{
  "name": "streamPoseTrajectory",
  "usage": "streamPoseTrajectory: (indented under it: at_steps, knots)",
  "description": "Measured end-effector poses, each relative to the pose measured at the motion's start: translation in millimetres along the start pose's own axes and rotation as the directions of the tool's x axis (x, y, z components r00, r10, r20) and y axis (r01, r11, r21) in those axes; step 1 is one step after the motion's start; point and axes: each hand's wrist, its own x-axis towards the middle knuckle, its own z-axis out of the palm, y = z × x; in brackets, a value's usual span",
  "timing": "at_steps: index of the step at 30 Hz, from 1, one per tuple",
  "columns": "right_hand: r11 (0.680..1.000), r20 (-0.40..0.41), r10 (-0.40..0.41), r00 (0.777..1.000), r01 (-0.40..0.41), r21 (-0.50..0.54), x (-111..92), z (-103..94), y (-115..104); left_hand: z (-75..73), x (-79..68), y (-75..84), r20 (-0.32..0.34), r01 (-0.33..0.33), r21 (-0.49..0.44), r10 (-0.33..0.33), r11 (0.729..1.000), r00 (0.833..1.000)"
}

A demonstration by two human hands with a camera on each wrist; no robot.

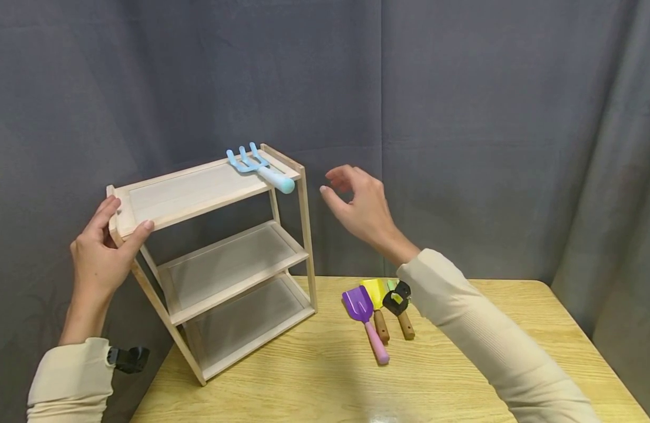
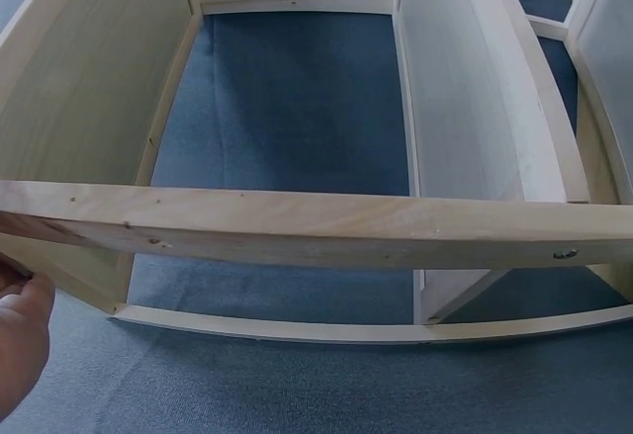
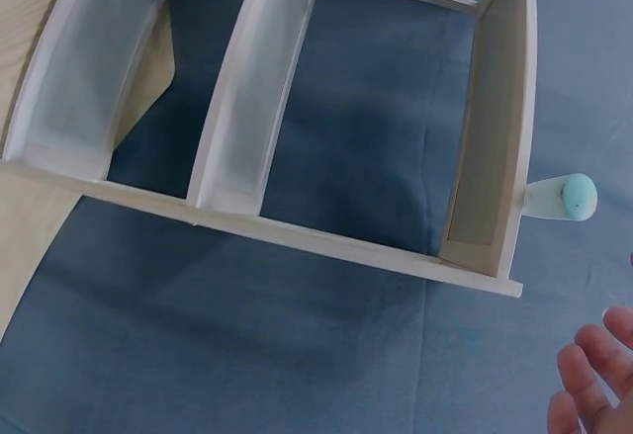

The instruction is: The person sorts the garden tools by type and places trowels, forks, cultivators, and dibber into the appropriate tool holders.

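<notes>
A pale wooden three-tier rack [image 1: 198, 188] stands angled on the counter [image 1: 282, 388]. A light-blue three-pronged fork [image 1: 262, 169] lies at its top tier's right end, mint-tipped handle overhanging the front.

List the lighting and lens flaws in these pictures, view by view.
Head: a soft shadow and, at the bottom edge, a small patch of glare on the table; left wrist: lens distortion bows the shelf; right wrist: similar bowing, plus a soft dark band across the curtain; both wrist views: bluer than the head view.
</notes>
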Motion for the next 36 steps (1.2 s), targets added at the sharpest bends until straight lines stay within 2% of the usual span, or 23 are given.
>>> streamPoseTrajectory:
  at_steps: [18, 30, 36]
  knots:
    - [0.985, 0.089, -0.092, 0.992, 0.104, -0.137, -23.9, -17.7, 12.4, 5.9, 3.3, -4.8, -0.009, -0.036, -0.006, 0.036, 0.999, 0.999]
    - [0.983, 0.111, -0.064, 0.992, 0.081, -0.164, -38.7, -22.6, 22.6, 4.9, 1.4, -3.1, 0.003, -0.007, -0.004, 0.007, 1.0, 1.0]
    - [0.983, 0.105, -0.062, 0.992, 0.079, -0.168, -45.8, -29.1, 26.7, 6.2, 2.0, -3.5, -0.004, -0.022, -0.008, 0.022, 1.0, 1.0]
